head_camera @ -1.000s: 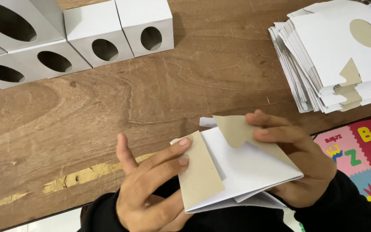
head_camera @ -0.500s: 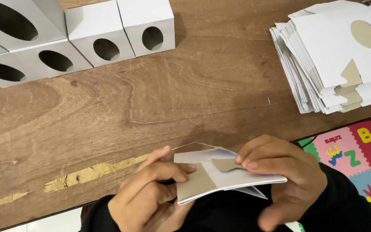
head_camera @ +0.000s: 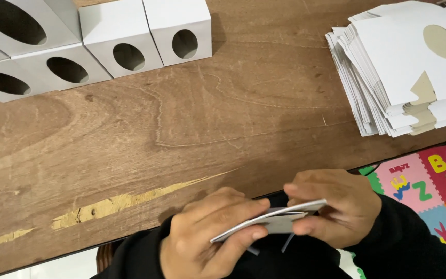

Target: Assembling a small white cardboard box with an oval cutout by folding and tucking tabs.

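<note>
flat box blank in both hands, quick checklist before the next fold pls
1. Both hands grip the flat box blank: ok, left hand and right hand pinch opposite ends.
2. Blank clear of the wooden table: ok, held at its near edge.
3. Flaps free: cannot tell, seen edge-on.
4. Space on table: ok, bare wood ahead.
5. Stack of flat blanks within reach: ok, far right.
6. Finished boxes out of the way: ok, far left.
</note>
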